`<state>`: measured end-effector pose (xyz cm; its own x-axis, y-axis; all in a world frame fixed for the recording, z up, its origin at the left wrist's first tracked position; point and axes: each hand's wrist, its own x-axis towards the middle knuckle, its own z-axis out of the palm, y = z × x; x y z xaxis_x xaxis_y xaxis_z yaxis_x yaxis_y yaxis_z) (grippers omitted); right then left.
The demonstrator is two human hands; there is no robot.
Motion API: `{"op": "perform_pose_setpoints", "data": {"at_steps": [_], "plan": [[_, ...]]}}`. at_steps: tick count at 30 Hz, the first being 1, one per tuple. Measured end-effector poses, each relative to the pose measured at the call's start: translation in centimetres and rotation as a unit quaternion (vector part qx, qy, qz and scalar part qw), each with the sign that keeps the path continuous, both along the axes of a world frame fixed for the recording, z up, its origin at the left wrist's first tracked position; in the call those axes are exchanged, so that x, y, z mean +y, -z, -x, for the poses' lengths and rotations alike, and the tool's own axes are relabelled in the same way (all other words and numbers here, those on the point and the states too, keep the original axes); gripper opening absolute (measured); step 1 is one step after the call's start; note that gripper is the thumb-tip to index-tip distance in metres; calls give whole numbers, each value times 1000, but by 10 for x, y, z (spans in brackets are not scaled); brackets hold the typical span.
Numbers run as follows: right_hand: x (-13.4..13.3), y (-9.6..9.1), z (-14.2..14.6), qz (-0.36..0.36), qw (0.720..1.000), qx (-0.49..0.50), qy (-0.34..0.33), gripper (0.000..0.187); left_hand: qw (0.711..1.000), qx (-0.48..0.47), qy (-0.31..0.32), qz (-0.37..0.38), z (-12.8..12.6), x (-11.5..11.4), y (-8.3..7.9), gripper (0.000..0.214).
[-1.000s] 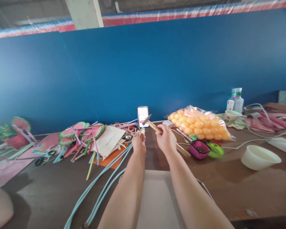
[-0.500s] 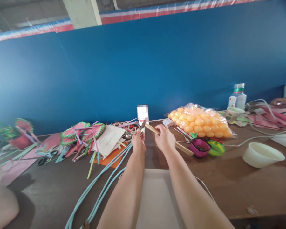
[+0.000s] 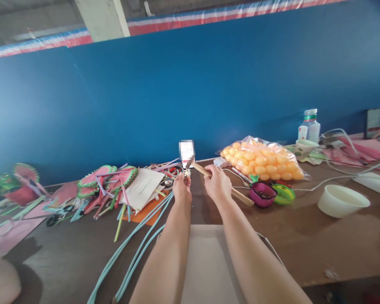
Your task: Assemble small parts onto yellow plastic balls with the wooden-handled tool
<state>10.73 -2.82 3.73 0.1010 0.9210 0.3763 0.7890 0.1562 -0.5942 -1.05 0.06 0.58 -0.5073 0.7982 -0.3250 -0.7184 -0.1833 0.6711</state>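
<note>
My right hand (image 3: pixel 218 185) is closed around the wooden handle of a hammer (image 3: pixel 201 169). The handle slants down to the right past my palm, and the dark head is up at its left end. Just left of it, the fingers of my left hand (image 3: pixel 181 192) pinch a small shiny metal piece (image 3: pixel 185 173), whose exact kind I cannot make out. The hammer head is right beside or on that piece; I cannot tell if they touch. Behind both hands a white upright panel (image 3: pixel 186 148), partly blurred out, leans by the blue wall.
Left lie pink-and-green paper fans (image 3: pixel 122 179), a white paper sheet (image 3: pixel 144 185) and pale blue tubes (image 3: pixel 129 232). Right are a bag of orange balls (image 3: pixel 262 162), a purple bowl (image 3: pixel 262 195), a yellow-green dish (image 3: pixel 285 194) and a white tub (image 3: pixel 343 203). Another person's hand shows far right.
The view has turned slightly right, so items on the right sit further left and a phone at the far right shows more. Both hands keep their holds, close together as before.
</note>
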Motion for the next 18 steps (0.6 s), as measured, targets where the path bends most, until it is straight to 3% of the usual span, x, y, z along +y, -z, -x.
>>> {"op": "perform_pose_setpoints", "data": {"at_steps": [5, 11, 18], "plan": [[0, 2, 1, 19, 1000, -12, -17, 27, 1000, -5, 4, -3, 0, 0, -1, 4], [-2, -1, 1, -28, 999, 19, 10, 26, 1000, 0, 7, -13, 0, -1, 0, 6], [1, 4, 1, -16, 1000, -2, -20, 25, 1000, -2, -2, -12, -1, -1, 0, 4]]}}
